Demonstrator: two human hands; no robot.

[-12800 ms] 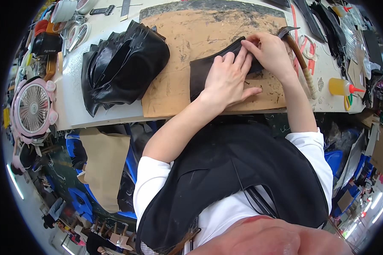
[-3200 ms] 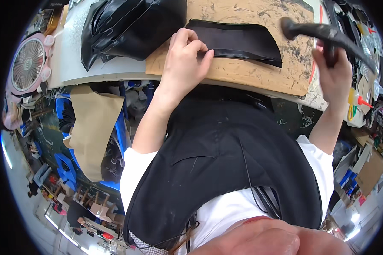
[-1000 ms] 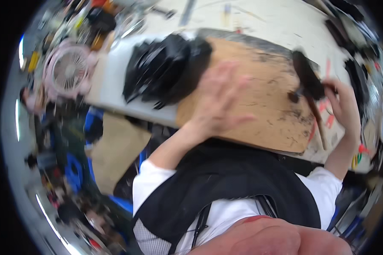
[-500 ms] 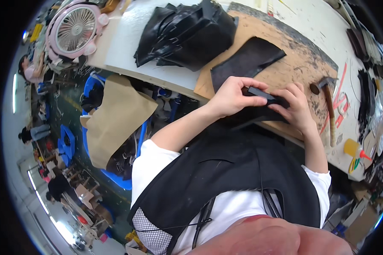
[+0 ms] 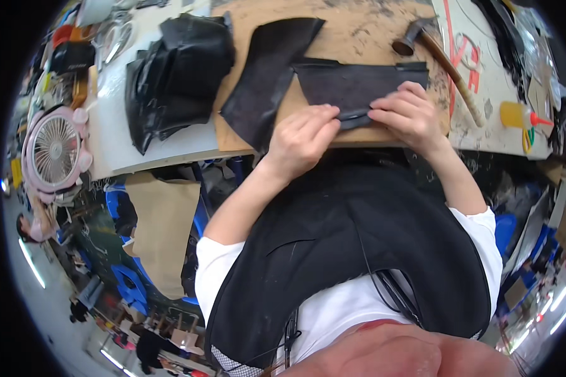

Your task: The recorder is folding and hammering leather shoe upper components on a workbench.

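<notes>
A black leather piece lies on the brown work board in front of me. Its near edge is turned up into a narrow fold between my two hands. My left hand grips the left end of that fold, fingers together. The fingers of my right hand are closed on its right end, with the thumb hidden. A second dark leather piece, longer and curved, rests on the board just left of it. Farther left, a thick stack of black leather pieces sits on the white tabletop.
A hammer lies right of the leather, beside red strips and scissors. A yellow bottle with a red tip is farther right. At left stand a pink fan and, below table height, a blue bin with a tan sheet.
The leather piece was bunched up between my hands; now it is spread out on the board, its near edge folded. My view has turned, so the stack and fan appear farther left.
</notes>
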